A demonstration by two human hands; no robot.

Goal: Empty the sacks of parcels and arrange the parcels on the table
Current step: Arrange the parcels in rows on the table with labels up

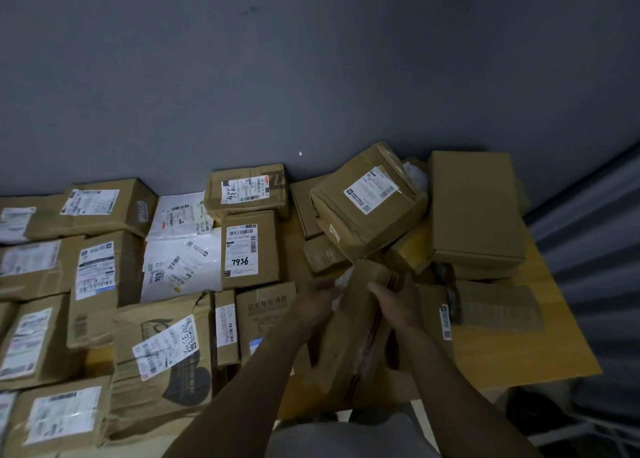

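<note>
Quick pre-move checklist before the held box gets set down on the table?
1. Left hand grips held box: ok.
2. Right hand grips its upper side: ok.
3. Bare table space to the right: ok.
4. Tilted box atop the right pile is stable: not ok, it leans on other parcels.
5. Held box's label faces up: cannot tell.
</note>
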